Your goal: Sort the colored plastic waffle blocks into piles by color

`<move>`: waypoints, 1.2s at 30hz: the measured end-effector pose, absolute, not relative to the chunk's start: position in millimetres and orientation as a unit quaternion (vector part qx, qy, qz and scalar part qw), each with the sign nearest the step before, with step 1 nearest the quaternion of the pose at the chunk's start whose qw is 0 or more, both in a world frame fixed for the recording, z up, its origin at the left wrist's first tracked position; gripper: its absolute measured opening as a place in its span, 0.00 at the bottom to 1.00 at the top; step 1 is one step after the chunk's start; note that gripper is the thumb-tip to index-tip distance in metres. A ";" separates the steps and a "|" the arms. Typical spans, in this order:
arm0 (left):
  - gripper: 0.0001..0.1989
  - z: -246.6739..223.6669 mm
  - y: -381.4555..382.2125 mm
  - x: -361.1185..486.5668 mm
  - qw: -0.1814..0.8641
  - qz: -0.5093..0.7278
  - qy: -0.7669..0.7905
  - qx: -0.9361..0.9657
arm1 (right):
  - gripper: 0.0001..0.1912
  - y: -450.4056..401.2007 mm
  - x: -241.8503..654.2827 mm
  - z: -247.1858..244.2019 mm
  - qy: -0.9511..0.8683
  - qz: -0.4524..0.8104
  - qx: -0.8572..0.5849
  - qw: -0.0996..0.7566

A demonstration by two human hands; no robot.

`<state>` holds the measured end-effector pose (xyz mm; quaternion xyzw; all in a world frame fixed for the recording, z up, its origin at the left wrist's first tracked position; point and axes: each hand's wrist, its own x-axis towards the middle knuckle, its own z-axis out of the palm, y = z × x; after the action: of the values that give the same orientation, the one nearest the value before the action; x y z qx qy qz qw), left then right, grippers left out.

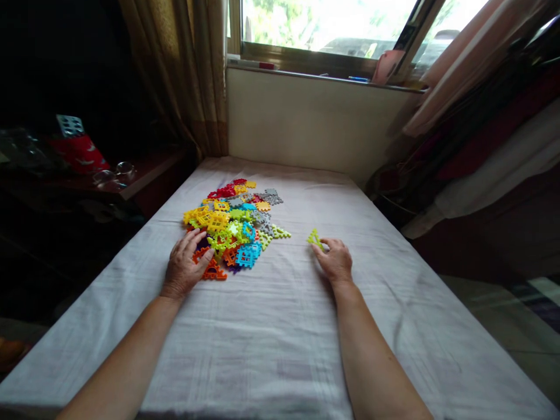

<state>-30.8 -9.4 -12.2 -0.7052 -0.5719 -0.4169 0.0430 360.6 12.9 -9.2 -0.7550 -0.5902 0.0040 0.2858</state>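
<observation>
A heap of colourful plastic interlocking building pieces (pixel 236 227) lies on the cloth-covered table, in red, yellow, green, blue, grey, orange and purple. My left hand (pixel 186 259) rests at the heap's near left side, fingers apart, touching the orange pieces (pixel 214 272) and others there. To the right of the heap, my right hand (pixel 336 259) pinches a yellow-green triangular building piece (pixel 314 238) between thumb and fingers. Light green triangular pieces (pixel 280 232) stick out from the heap's right edge, toward my right hand.
A pale checked cloth (pixel 262 338) covers the table. Beyond it stand a wall and a window (pixel 324 29), with a brown curtain (pixel 184 76) at left. Eyeglasses (pixel 116 174) and a red container (pixel 81 153) sit on a dark side table. Clothes (pixel 494 151) hang at right.
</observation>
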 end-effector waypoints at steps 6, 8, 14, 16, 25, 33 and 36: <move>0.21 -13.8 -8.4 -32.7 0.007 -0.399 -0.583 -0.707 | 0.18 1.8 372.1 2.8 -0.512 0.006 -0.836 0.199; 0.18 -11.9 -8.9 -32.0 0.002 -0.408 -0.577 -0.708 | 0.17 -0.4 367.9 5.2 -0.513 0.007 -0.838 0.187; 0.15 -6.7 -11.6 -30.0 -0.042 -0.444 -0.563 -0.696 | 0.21 1.2 364.3 3.2 -0.513 0.006 -0.830 0.218; 0.16 -5.2 -13.8 -29.0 -0.085 -0.466 -0.562 -0.678 | 0.19 2.3 361.5 1.2 -0.529 -0.007 -0.807 0.261; 0.27 5.2 -21.8 -16.6 -0.265 -0.570 -0.576 -0.522 | 0.13 -9.6 297.8 4.0 -0.720 -0.023 -0.584 0.375; 0.22 12.2 -36.8 26.2 -0.258 -0.515 -0.527 -0.625 | 0.18 -28.3 249.1 9.3 -0.829 0.041 -0.412 0.377; 0.21 10.3 -38.9 33.4 -0.236 -0.496 -0.516 -0.657 | 0.12 -31.6 239.7 8.4 -0.831 0.077 -0.402 0.377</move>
<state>33.4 -38.9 10.3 -0.6573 -0.5164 -0.4956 -0.2359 239.7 -31.6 8.4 -0.4022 -0.8310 0.0767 0.3766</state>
